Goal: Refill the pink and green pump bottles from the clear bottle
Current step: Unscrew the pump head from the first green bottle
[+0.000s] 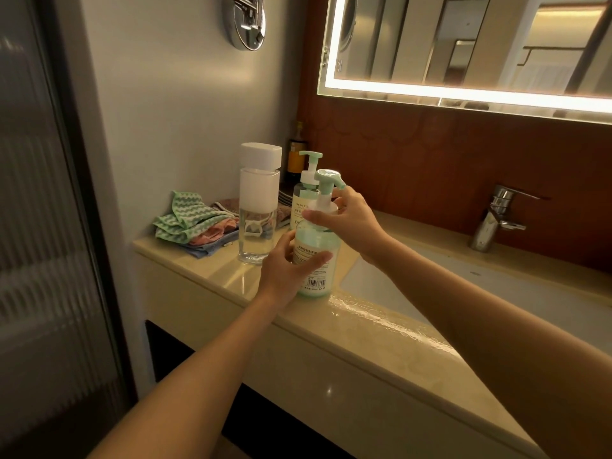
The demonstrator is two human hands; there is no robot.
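step, likely: unscrewing pump point(326, 179) of green bottle point(317, 241), standing on worktop point(364, 329) just left of sink point(496, 293) | left hand point(284, 270) grip is clamping its body, right hand point(351, 223) grip is clamping collar | next: uncapping clear bottle point(256, 226), farther left of sink

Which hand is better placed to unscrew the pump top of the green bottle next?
Right, probably. The right hand pinches the white collar just under the pump head, while the left hand grips the green pump bottle round its body, steadying it.
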